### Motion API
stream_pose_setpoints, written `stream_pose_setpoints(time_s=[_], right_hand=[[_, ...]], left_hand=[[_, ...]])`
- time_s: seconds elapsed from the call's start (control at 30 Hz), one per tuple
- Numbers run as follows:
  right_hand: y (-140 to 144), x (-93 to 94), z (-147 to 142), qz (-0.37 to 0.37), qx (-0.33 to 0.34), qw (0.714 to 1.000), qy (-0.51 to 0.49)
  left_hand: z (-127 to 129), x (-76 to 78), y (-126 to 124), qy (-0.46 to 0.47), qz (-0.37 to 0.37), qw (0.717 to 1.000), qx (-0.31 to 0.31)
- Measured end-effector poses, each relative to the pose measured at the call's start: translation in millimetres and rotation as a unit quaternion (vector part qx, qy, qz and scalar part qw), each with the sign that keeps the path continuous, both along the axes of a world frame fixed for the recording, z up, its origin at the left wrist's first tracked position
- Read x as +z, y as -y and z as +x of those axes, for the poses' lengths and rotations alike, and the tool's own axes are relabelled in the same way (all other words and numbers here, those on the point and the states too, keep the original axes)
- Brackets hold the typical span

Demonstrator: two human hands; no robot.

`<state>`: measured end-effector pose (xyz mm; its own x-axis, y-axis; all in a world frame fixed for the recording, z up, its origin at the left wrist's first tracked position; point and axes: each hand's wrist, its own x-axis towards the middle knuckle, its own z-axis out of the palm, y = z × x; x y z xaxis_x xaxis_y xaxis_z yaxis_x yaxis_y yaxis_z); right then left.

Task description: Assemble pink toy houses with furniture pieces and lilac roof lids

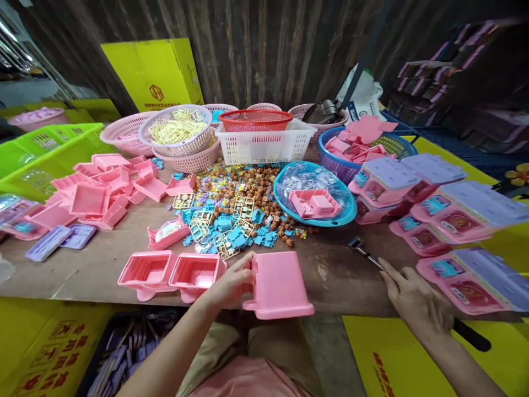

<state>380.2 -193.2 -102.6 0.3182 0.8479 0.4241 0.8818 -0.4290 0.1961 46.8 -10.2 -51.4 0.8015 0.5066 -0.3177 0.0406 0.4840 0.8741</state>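
My left hand (231, 284) grips a pink plastic toy housing (278, 285) by its left edge, holding it at the table's front edge with its flat side up. Two more open pink housings (173, 273) sit side by side just left of it. My right hand (415, 298) rests flat, fingers apart, on a screwdriver (366, 253) whose metal tip points toward the table's middle; its black handle (471, 335) sticks out behind my wrist.
A heap of small blue, brown and cream toy parts (235, 215) covers the table's middle. A blue bowl (316, 193) holds clear pieces and a pink part. Baskets (264, 138) line the back. Finished pink-and-lilac toys (463, 220) stack at right, pink parts (103, 190) at left.
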Motion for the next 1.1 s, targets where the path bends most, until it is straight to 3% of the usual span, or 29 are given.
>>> stream_pose_setpoints(time_s=[0.1,0.2,0.27,0.33,0.37,0.43,0.53,0.6,0.8,0.9,0.97,1.03,1.1], right_hand=[[-6,-2.6,3,0.002,0.006,0.999,-0.032],[-19,9.4,-22,0.044,0.034,0.989,-0.138],[-32,15.9,-55,0.069,0.113,0.946,-0.297],[-44,15.6,-93,0.04,0.202,0.859,-0.469],[-51,13.0,-111,0.021,0.236,0.818,-0.524],[-65,5.4,-141,-0.017,0.258,0.784,-0.565],[-86,-2.4,-163,-0.046,0.265,0.79,-0.552],[-99,-1.4,-166,-0.059,0.288,0.787,-0.543],[-118,10.9,-168,-0.114,0.332,0.765,-0.54],[-125,21.0,-161,-0.108,0.356,0.769,-0.52],[-133,36.4,-146,-0.056,0.359,0.8,-0.478],[-145,57.7,-123,0.031,0.331,0.855,-0.398],[-157,79.0,-96,0.118,0.272,0.91,-0.292]], left_hand=[[4,-2.5,4,-0.002,0.012,1.0,0.004],[7,-2.2,12,-0.056,0.176,0.983,0.024],[9,-2.5,21,-0.124,0.339,0.931,0.059],[9,-5.0,29,-0.191,0.462,0.862,0.085],[7,-6.9,32,-0.219,0.506,0.829,0.089],[1,-9.9,33,-0.27,0.581,0.764,0.078],[-17,-7.8,24,-0.337,0.663,0.667,0.043],[-33,-3.2,13,-0.361,0.681,0.636,0.025],[-62,-8.1,3,-0.338,0.684,0.645,-0.049],[-69,-7.2,-8,-0.315,0.679,0.663,0.006],[-76,3.6,-34,-0.301,0.681,0.663,0.072],[-82,17.8,-79,-0.325,0.696,0.628,0.123],[-87,28.1,-136,-0.379,0.705,0.587,0.124]])
